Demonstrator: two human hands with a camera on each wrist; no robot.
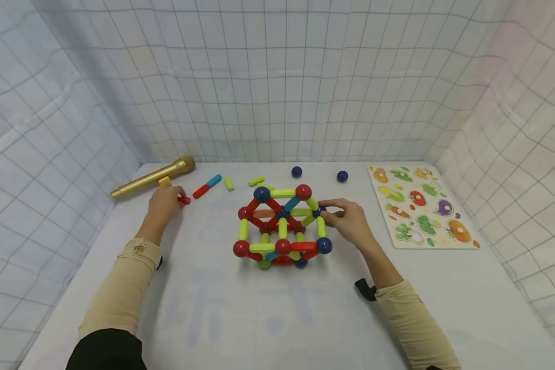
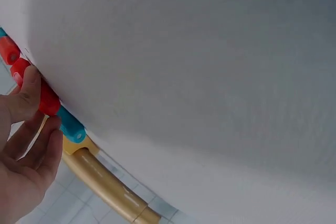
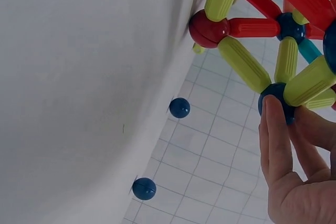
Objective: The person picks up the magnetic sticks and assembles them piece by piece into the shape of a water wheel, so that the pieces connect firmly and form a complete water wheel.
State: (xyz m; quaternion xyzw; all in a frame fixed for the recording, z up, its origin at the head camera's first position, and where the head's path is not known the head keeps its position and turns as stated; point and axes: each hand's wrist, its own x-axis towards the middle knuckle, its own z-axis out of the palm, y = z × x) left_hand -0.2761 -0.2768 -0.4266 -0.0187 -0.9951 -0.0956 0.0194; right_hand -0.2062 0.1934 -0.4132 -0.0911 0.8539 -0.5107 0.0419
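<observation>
At the back left, my left hand (image 1: 164, 203) pinches a red magnetic rod (image 2: 50, 101) between thumb and fingers. A blue rod (image 2: 71, 125) lies in line with its end in the left wrist view. Mid-table stands a frame of magnetic rods and balls (image 1: 282, 246), built from yellow-green, red and blue rods with red and dark blue balls. On its right side my right hand (image 1: 351, 222) grips a dark blue corner ball (image 3: 278, 91) with thumb and fingertips. Several yellow-green rods join that ball.
A gold microphone (image 1: 154, 177) lies back left, beside a small yellow piece (image 1: 164, 181). Along the back are a red rod (image 1: 201, 191), a blue rod (image 1: 214, 180), yellow-green rods (image 1: 228, 183) and two dark blue balls (image 1: 342, 176). A vegetable puzzle board (image 1: 388, 237) lies right.
</observation>
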